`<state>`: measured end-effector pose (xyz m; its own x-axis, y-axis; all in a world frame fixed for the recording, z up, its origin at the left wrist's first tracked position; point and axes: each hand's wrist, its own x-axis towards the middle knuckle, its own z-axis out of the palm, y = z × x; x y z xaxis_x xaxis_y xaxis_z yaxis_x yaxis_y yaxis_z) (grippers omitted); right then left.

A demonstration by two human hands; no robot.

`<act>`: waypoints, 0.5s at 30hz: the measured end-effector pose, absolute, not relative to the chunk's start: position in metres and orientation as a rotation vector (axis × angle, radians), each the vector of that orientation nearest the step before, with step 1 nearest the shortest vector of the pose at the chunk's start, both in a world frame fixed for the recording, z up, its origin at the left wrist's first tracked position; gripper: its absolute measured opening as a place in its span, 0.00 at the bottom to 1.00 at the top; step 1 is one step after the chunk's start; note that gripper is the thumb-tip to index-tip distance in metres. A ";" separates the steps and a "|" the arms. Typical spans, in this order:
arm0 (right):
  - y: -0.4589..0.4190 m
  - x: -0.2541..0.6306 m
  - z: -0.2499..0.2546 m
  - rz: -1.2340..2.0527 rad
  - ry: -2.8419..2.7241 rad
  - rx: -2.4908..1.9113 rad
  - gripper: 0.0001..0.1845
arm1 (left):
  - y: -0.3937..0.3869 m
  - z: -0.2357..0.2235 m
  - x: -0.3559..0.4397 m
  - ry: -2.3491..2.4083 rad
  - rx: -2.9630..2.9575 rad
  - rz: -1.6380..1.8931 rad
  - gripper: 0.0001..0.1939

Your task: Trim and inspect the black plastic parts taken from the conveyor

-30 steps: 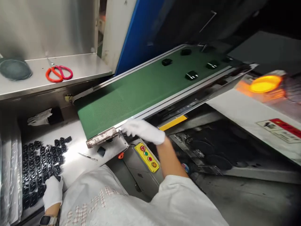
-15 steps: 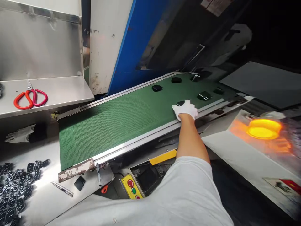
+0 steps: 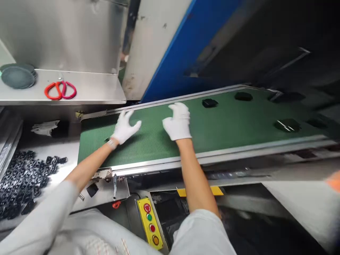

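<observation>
My left hand [image 3: 124, 128], in a white glove, is over the near-left part of the green conveyor belt [image 3: 156, 141]. Its thumb and fingers are spread with nothing visible between them. Beside that wrist, a small dark piece [image 3: 107, 140] shows on the belt, mostly hidden by the arm. To the right, my gloved right hand [image 3: 177, 121] hovers over the belt, back towards me, thumb held out from the bent fingers; its palm is hidden. The closest uncovered part to it is a black moulded piece [image 3: 209, 103] farther up the belt.
More black pieces lie on the belt: one [image 3: 243, 96] by the far rail, one glossy [image 3: 287, 125] at right. Many black parts [image 3: 26, 180] cover the steel table at left. Red-handled scissors [image 3: 60, 90] rest on a shelf. A yellow button box [image 3: 150, 223] stands below.
My right hand has moved left along the belt, and the black piece under it is gone from that spot. My left hand has come into view. The camera has turned, shifting the scene.
</observation>
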<state>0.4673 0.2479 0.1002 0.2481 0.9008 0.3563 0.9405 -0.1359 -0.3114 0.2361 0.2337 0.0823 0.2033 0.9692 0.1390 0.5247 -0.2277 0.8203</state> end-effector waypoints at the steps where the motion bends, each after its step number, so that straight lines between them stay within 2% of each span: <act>1: 0.257 0.442 0.090 -0.046 -1.833 -1.959 0.33 | 0.258 0.073 0.255 1.432 1.813 0.857 0.16; 4: 0.265 0.390 0.057 0.141 -2.076 -1.792 0.28 | 0.304 0.048 0.275 1.483 1.730 0.823 0.06; 7: 0.240 0.374 0.043 0.226 -1.989 -1.780 0.26 | 0.298 0.038 0.261 1.467 1.624 0.874 0.07; 12: 0.145 0.341 0.061 0.678 -1.686 -1.469 0.30 | 0.210 0.045 0.198 1.322 1.472 0.998 0.27; 15: 0.096 0.299 0.078 0.703 -1.738 -1.301 0.30 | 0.150 0.049 0.152 0.822 1.674 1.354 0.38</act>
<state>0.2989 0.0959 0.0779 -0.1153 0.9510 0.2867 0.4838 0.3059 -0.8200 0.1517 0.1496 0.0489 0.2115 0.8689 0.4475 -0.0038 -0.4571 0.8894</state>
